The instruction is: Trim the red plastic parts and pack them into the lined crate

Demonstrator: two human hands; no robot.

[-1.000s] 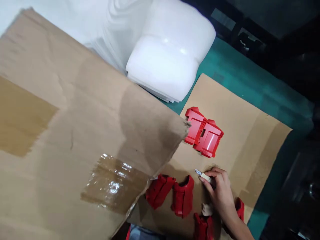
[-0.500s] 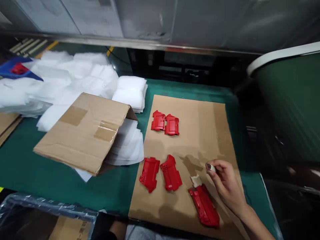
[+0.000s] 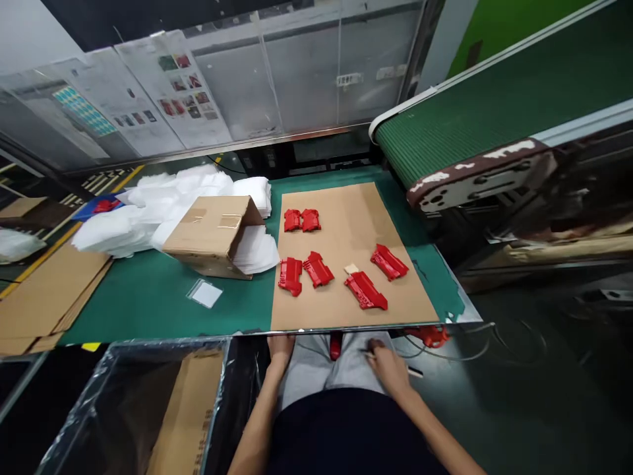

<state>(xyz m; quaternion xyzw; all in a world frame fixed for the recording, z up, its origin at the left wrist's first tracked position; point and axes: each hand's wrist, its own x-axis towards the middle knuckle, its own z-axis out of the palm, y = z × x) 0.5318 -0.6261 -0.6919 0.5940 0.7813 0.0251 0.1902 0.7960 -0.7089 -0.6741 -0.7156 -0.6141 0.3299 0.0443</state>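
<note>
My left hand (image 3: 281,344) rests by my thigh at the table's front edge; its fingers are mostly hidden. On my other thigh, my right hand (image 3: 388,364) is closed around a thin pen-like stick (image 3: 416,373), whose pale end sticks out on the right. Beyond the hands, a brown cardboard sheet (image 3: 341,231) bears several red plastic parts. Two of these red parts (image 3: 311,220) lie side by side at the back. Nearer me, one red part (image 3: 366,290) has a small pale piece (image 3: 351,268) at its upper end. Another red part (image 3: 389,262) lies to its right.
Left of the sheet stands a cardboard box (image 3: 202,227) with white foam sheets (image 3: 256,251) poking out. White foam stacks (image 3: 173,194) lie behind it. A lined bin (image 3: 133,396) stands front left. A green conveyor (image 3: 475,112) overhangs the right.
The view has pulled back and up. My right hand has left the sheet for my lap, now with a pen-like stick. Another red part shows at the sheet's right side.
</note>
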